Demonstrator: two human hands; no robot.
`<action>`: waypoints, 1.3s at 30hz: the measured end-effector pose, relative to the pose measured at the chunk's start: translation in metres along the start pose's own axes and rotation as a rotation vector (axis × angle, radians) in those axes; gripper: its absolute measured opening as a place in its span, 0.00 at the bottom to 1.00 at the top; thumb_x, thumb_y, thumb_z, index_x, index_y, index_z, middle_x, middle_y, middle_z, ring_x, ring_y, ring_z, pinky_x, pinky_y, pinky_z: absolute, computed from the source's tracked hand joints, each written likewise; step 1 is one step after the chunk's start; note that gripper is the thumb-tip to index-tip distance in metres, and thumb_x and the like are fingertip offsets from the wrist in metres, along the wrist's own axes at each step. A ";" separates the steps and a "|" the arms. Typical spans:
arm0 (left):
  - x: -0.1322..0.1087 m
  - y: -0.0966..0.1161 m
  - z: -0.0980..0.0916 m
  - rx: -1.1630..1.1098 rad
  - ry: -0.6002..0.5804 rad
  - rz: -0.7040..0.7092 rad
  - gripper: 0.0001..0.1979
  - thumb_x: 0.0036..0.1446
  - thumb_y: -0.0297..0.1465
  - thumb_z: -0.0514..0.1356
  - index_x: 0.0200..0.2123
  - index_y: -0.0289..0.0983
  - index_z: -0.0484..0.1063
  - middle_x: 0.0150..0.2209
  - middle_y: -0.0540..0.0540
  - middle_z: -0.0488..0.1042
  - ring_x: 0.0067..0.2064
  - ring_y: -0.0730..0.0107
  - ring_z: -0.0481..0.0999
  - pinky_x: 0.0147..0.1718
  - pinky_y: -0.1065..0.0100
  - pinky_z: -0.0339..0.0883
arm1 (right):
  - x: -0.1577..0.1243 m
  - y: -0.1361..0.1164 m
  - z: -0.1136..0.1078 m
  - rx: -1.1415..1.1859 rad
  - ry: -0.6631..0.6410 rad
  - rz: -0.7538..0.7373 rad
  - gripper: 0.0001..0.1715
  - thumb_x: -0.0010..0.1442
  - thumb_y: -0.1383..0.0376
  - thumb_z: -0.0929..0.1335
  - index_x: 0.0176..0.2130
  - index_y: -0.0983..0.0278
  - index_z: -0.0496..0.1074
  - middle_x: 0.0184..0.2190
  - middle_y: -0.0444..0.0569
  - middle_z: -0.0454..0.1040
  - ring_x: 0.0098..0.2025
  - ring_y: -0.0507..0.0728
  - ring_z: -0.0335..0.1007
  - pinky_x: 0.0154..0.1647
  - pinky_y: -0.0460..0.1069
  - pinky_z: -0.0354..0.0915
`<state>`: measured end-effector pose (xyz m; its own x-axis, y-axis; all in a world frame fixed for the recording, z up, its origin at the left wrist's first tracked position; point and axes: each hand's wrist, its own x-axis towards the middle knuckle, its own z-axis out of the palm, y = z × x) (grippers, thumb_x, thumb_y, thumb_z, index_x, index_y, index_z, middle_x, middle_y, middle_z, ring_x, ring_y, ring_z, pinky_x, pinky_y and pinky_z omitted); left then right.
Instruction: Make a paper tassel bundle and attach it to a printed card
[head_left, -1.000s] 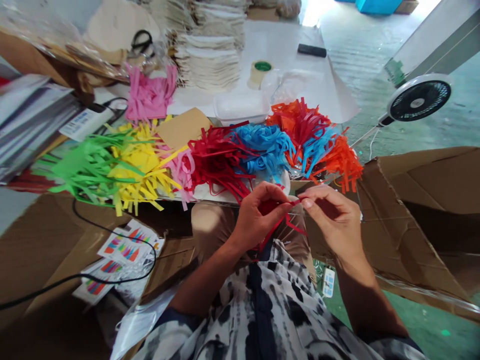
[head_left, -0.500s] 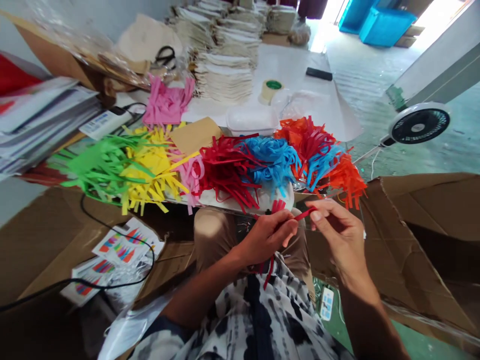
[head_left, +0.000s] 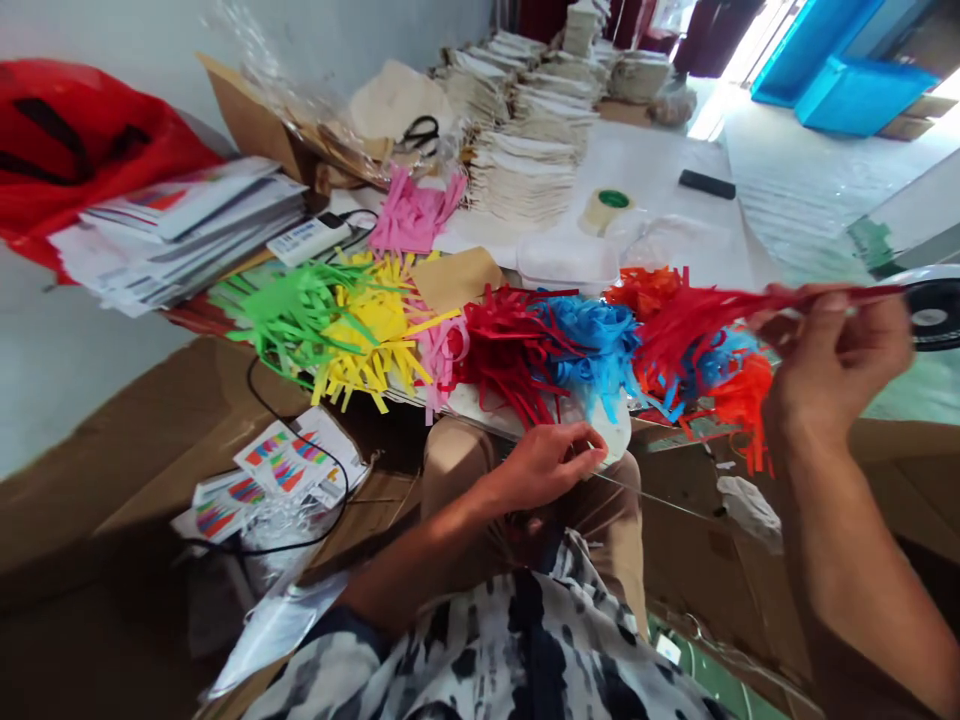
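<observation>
My right hand (head_left: pixel 832 360) is raised at the right, its fingers pinched shut on a bunch of red paper strips (head_left: pixel 705 315) that stretches out level to the left. Lower down, over my lap, my left hand (head_left: pixel 555 465) is closed in a pinch at the table's front edge; what it holds is too small to make out. Just beyond it lie heaps of cut paper fringe: red (head_left: pixel 510 350), blue (head_left: pixel 596 345) and orange (head_left: pixel 739 395).
Green (head_left: pixel 300 315), yellow (head_left: pixel 367 340) and pink (head_left: pixel 416 215) fringe lie to the left. Behind are stacked off-white papers (head_left: pixel 525 170), a tape roll (head_left: pixel 611 208), scissors (head_left: pixel 420 130) and a white container (head_left: pixel 566 260). A black cable (head_left: pixel 300 440) and sticker sheets (head_left: pixel 281 465) lie on cardboard. A fan (head_left: pixel 934 315) stands at the right.
My right hand has swung up and to the right, drawing the red strips out away from my left hand, which stayed low. The camera has tilted up and left.
</observation>
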<state>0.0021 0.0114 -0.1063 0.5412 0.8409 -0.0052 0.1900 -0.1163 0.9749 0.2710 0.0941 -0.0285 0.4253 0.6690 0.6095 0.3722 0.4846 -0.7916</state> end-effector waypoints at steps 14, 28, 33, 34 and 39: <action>-0.025 -0.024 -0.121 0.418 0.689 0.068 0.16 0.69 0.43 0.62 0.34 0.39 0.79 0.29 0.51 0.78 0.30 0.71 0.73 0.33 0.68 0.62 | -0.010 0.050 -0.007 -0.864 -0.899 -0.375 0.15 0.74 0.63 0.64 0.54 0.55 0.78 0.61 0.54 0.80 0.58 0.66 0.79 0.57 0.61 0.62; -0.019 -0.047 -0.207 1.068 0.778 -0.175 0.22 0.62 0.26 0.62 0.58 0.44 0.77 0.61 0.42 0.76 0.63 0.42 0.68 0.58 0.47 0.64 | 0.002 0.048 0.022 -1.363 -0.837 -0.618 0.14 0.69 0.62 0.67 0.43 0.52 0.85 0.47 0.48 0.86 0.47 0.64 0.78 0.42 0.59 0.57; -0.023 -0.059 -0.233 0.889 0.803 -0.183 0.19 0.63 0.26 0.61 0.56 0.41 0.79 0.58 0.42 0.78 0.62 0.50 0.72 0.63 0.51 0.64 | 0.002 0.031 0.040 -1.446 -0.788 -0.583 0.10 0.65 0.58 0.71 0.34 0.48 0.84 0.40 0.49 0.87 0.46 0.67 0.74 0.40 0.60 0.52; -0.023 -0.059 -0.240 0.842 0.782 -0.162 0.20 0.61 0.27 0.62 0.56 0.41 0.79 0.58 0.43 0.79 0.61 0.51 0.72 0.64 0.52 0.64 | 0.000 0.023 0.048 -1.434 -0.769 -0.602 0.10 0.66 0.58 0.71 0.35 0.49 0.84 0.41 0.51 0.86 0.46 0.68 0.74 0.39 0.60 0.52; -0.006 -0.035 -0.268 0.825 0.839 0.012 0.25 0.60 0.29 0.64 0.61 0.41 0.77 0.61 0.42 0.76 0.64 0.50 0.70 0.67 0.50 0.60 | -0.030 -0.018 0.124 -1.033 -0.812 -0.730 0.17 0.73 0.57 0.66 0.45 0.60 0.84 0.44 0.56 0.86 0.46 0.67 0.78 0.45 0.60 0.63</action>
<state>-0.2274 0.1522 -0.0807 -0.1042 0.8862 0.4514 0.8281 -0.1741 0.5329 0.1491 0.1350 -0.0382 -0.5365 0.7521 0.3828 0.8438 0.4714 0.2565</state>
